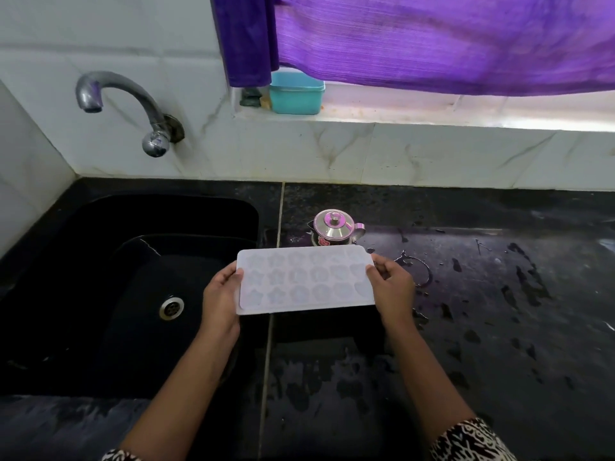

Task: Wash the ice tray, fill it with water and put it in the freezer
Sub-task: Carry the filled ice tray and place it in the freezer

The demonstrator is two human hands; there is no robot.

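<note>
**Ice tray held level over the counter edge**

The white rectangular plastic ice tray (305, 280) is gripped at both short ends, the left hand (221, 298) and right hand (392, 287) each pinched on it, beside the black sink (100, 294), above the wet black counter (482, 327).

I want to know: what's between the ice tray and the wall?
In the head view, a small steel kettle stands on the black counter between the ice tray and wall.
</note>
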